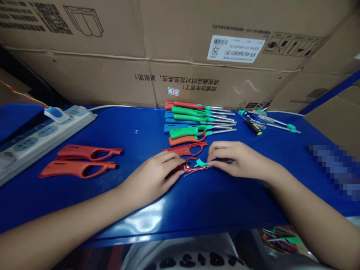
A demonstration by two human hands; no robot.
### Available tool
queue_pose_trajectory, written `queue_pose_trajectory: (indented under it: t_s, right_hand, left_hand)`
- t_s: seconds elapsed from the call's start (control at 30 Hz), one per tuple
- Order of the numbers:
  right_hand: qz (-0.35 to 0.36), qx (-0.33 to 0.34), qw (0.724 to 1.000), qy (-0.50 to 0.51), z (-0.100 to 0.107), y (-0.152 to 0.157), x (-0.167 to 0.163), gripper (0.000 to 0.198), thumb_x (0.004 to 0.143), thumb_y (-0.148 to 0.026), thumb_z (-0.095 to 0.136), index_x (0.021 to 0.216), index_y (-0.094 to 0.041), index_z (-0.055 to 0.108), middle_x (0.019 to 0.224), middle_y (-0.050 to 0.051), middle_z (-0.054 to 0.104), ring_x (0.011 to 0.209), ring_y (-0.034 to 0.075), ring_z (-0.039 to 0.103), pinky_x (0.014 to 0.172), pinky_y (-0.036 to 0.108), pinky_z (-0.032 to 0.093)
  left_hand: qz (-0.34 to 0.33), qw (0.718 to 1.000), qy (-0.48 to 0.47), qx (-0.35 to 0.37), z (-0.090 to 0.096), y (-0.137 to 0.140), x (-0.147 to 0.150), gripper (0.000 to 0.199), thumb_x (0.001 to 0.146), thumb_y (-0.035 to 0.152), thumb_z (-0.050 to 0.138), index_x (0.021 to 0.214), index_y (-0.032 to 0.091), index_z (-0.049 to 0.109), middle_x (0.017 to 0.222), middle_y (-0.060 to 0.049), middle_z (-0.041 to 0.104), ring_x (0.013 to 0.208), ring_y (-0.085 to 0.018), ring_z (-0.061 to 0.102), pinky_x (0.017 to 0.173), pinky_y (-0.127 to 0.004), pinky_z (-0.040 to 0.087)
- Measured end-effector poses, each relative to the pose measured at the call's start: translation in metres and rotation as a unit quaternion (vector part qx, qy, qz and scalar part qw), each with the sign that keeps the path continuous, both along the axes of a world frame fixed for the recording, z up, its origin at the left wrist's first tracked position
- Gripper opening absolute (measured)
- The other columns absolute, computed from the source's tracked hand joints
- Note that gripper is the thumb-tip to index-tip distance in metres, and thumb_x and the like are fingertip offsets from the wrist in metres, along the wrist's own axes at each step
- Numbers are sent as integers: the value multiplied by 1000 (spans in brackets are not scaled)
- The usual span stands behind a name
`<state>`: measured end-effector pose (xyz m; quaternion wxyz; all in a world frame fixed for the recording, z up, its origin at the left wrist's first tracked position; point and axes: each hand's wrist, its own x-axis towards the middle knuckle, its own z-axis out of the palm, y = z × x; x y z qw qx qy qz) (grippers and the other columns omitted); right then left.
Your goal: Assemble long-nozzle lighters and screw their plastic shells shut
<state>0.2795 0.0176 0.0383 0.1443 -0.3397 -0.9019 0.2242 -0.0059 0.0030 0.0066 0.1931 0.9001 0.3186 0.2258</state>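
On the blue table, my left hand (161, 170) is closed on the handle end of an opened red lighter shell half (203, 168). White wires and small inner parts lie in that shell. A turquoise trigger (200, 162) sits at its finger loop, between my two hands. Thumb and fingers of my right hand (236, 159) pinch the front end of this lighter; part of what they grip is hidden. Another red shell half (189, 149) lies just beyond my hands, its inner side showing.
Several assembled lighters (191, 118) lie stacked ahead. A screwdriver (253, 127) and loose rods with turquoise triggers (277, 122) are at the back right. To the left are orange-red shells (78, 169) and a power strip (45, 131). A cardboard box (112, 71) stands behind.
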Motion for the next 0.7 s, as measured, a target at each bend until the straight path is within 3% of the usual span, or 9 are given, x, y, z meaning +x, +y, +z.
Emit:
queue_pose_trajectory:
  t_s: [0.13,0.33,0.7]
  right_hand:
    - [-10,22,1000,-1,-11,-5,-14,16,99,-27,56,97,-22,71,104,6,68,86,15,65,76,27,48]
    - [-22,24,995,91,-18,-2,-15,14,97,-24,59,94,-19,71,96,5,67,89,15,64,80,26,49]
    - [-21,26,999,33,-30,-6,-25,15,98,-27,57,97,-20,70,101,4,63,84,13,62,73,25,45]
  left_hand:
    - [-10,1000,-9,3,0,0,1,23,100,22,57,120,18,67,115,-9,69,110,-22,64,97,-38,54]
    - [-17,999,-33,9,0,1,2,16,99,22,58,110,16,68,106,-7,70,102,-20,65,92,-35,56]
    - [11,999,-18,-28,2,-1,0,18,94,25,66,109,16,72,106,-8,70,102,-23,66,90,-37,56]
